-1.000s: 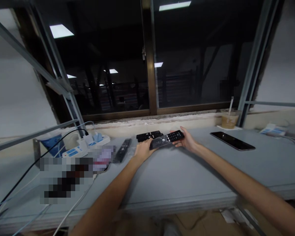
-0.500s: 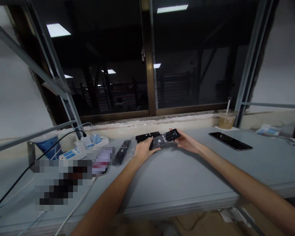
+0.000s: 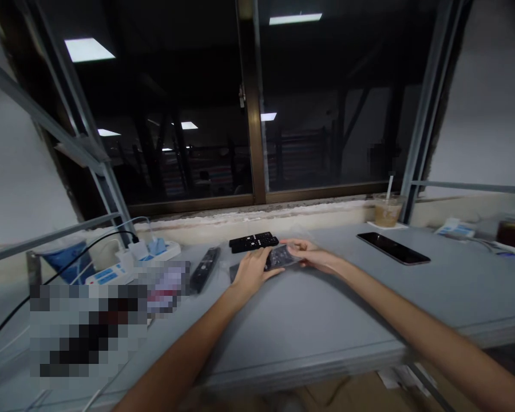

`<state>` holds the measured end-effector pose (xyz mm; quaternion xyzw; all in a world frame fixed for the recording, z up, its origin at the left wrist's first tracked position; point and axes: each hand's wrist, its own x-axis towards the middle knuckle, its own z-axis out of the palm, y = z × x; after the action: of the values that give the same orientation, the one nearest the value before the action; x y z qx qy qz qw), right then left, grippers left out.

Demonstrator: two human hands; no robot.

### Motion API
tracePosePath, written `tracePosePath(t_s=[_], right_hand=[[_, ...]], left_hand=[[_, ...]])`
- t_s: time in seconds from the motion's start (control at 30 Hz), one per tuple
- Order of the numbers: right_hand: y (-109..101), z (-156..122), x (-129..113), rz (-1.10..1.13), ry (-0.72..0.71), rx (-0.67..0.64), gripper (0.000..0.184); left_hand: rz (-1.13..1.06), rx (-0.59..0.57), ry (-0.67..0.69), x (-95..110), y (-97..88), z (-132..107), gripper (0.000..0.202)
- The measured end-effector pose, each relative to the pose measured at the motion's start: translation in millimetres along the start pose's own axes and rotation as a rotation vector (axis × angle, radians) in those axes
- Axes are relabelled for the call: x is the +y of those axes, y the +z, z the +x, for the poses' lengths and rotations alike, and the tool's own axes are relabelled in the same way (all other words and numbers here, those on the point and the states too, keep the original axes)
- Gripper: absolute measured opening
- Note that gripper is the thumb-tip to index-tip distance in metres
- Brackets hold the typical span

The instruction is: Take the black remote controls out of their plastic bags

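Note:
Both hands are on a black remote control (image 3: 278,257) in a clear plastic sleeve, low over the table. My left hand (image 3: 252,268) is closed over its left part, fingers across the top, hiding much of it. The fingers of my right hand (image 3: 311,254) pinch the right end, where the plastic shows. Just behind my hands lie black remotes (image 3: 253,241) side by side, buttons up. A further remote (image 3: 205,269), which seems wrapped in plastic, lies left of my left hand.
A power strip (image 3: 133,263) with plugs and cables stands at the left, near a blue container (image 3: 71,260). To the right lie a phone (image 3: 392,247) and a drink cup with a straw (image 3: 387,212). A window (image 3: 189,114) rises behind the table (image 3: 317,320).
The held remote has come lower, and its bare right end is now covered by plastic and my right hand. My right hand has shifted slightly left and down. The view has turned a little.

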<state>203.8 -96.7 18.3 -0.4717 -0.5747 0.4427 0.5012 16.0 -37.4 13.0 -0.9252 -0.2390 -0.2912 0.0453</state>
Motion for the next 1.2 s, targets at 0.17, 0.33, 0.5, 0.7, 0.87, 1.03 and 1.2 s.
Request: tracePosePath(t_s=[0.17, 0.33, 0.5, 0.7, 0.87, 1.03, 1.2], right_hand=[[7.5, 0.3, 2.0, -0.073, -0.009, 0.003, 0.047], [11.9, 0.4, 2.8, -0.188, -0.026, 0.075, 0.045], [7.7, 5.3, 6.6, -0.136, -0.051, 0.246, 0.041], [-4.7, 6.8, 2.0, 0.039, 0.126, 0.367, 0.041], [8.1, 1.1, 0.6, -0.114, 0.232, 0.219, 0.043], [18.5, 2.0, 12.5, -0.183, 0.106, 0.042, 0.039], [12.0, 6.4, 19.4, -0.185, 0.043, 0.154, 0.041]], left_hand=[[-0.082, 0.024, -0.005, 5.2, 1.3, -0.6, 0.041], [-0.118, -0.005, -0.004, 9.0, 2.2, 0.4, 0.038], [-0.104, -0.047, -0.056, 11.3, 0.6, 0.8, 0.043], [-0.06, -0.076, -0.123, 7.5, 1.9, -1.3, 0.045], [-0.052, -0.066, -0.121, 4.8, 1.5, -1.8, 0.038], [-0.018, -0.043, -0.083, 6.0, 0.1, -1.1, 0.038], [-0.021, -0.049, -0.082, 5.6, 0.1, -1.2, 0.044]])
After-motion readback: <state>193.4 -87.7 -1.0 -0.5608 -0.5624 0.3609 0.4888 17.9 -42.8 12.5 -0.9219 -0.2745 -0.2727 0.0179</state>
